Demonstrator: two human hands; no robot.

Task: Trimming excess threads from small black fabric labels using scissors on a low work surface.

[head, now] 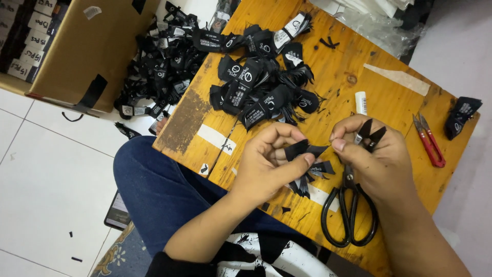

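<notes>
Cardboard box [89, 48] is seen far to the left of the counter [338, 77], on the white tiled floor [46, 169], and a heap of black labels [161, 66] is spread between the box and the counter's left edge. On the counter itself a second pile of black labels [261, 82] is laid across the upper part. Below that pile, near the counter's front edge, the left hand [266, 164] is closed on a small black ribbon piece [302, 150], pinched between thumb and fingers. Just beside it, the right hand [374, 159] is wrapped around black scissors [351, 205], whose handles hang down toward the counter's front edge. Red thread snips [429, 141] are laid near the counter's right edge, with one more black label [461, 115] at the corner beyond them.
</notes>
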